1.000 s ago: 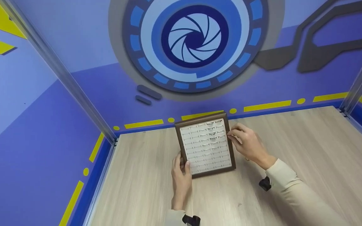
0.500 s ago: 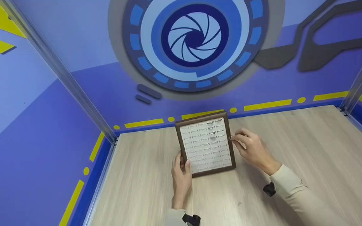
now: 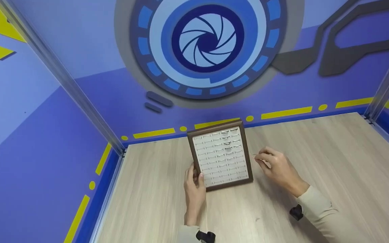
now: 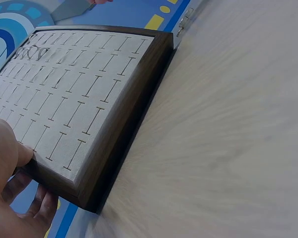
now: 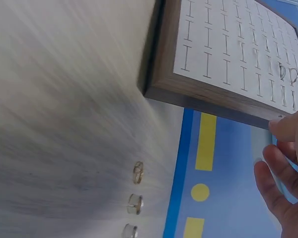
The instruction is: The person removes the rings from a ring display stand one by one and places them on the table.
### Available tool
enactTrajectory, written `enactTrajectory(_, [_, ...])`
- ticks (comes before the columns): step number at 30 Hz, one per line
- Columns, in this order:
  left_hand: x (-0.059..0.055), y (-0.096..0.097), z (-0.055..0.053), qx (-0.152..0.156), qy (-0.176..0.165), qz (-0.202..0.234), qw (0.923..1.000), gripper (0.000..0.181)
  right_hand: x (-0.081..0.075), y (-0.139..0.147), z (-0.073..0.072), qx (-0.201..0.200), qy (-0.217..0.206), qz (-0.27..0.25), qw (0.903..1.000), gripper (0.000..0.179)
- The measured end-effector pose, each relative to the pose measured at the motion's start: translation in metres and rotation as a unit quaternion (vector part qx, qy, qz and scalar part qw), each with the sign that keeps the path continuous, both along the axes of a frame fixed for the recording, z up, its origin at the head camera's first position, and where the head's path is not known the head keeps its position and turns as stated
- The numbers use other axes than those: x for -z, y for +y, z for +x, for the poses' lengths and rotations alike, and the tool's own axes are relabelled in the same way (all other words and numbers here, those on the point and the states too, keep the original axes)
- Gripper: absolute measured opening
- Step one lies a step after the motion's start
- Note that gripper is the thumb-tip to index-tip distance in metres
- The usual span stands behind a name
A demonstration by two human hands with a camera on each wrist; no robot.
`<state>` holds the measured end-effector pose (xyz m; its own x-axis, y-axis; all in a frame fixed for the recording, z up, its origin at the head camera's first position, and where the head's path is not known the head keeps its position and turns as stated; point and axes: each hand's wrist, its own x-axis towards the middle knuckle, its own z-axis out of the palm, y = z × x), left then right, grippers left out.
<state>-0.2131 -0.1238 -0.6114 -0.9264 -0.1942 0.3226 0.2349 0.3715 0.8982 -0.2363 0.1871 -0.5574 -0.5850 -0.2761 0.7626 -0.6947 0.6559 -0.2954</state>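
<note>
A ring display board with a brown frame and white slotted pad stands tilted back on the table. Several rings sit in slots near its upper right. My left hand grips the lower left edge of the frame, thumb on the front, as the left wrist view also shows. To the right of the board, apart from it, my right hand pinches a small thin ring between thumb and forefinger. In the right wrist view that ring is mostly hidden by the fingers.
On the wooden table, a row of loose rings lies to the right of the board; the right hand hides them in the head view. A blue printed wall rises close behind the board.
My right hand has drawn back from the board's right edge, moving right and down, with the ring between its fingertips. My left hand and the board have stayed in place.
</note>
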Motion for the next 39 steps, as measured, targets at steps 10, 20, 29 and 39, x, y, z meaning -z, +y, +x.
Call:
enactTrajectory(10, [-0.001, 0.0, 0.0, -0.003, 0.009, -0.009, 0.9999, 0.053, 0.015, 0.01, 0.007, -0.001, 0.001, 0.014, 0.9999, 0.027])
enactTrajectory(20, [-0.002, 0.0, 0.0, -0.009, 0.012, -0.02, 0.9997, 0.053, 0.029, 0.019, 0.015, 0.009, -0.024, 0.028, 0.9993, 0.026])
enactTrajectory(29, [-0.003, -0.001, 0.0, -0.004, 0.009, -0.015, 0.9998, 0.054, 0.039, 0.025, 0.019, 0.037, -0.048, 0.054, 0.9967, 0.024])
enactTrajectory(39, [-0.001, -0.002, 0.0, 0.004, 0.013, -0.018, 0.9997, 0.053, 0.045, 0.03, 0.022, 0.068, -0.112, 0.083, 0.9879, 0.019])
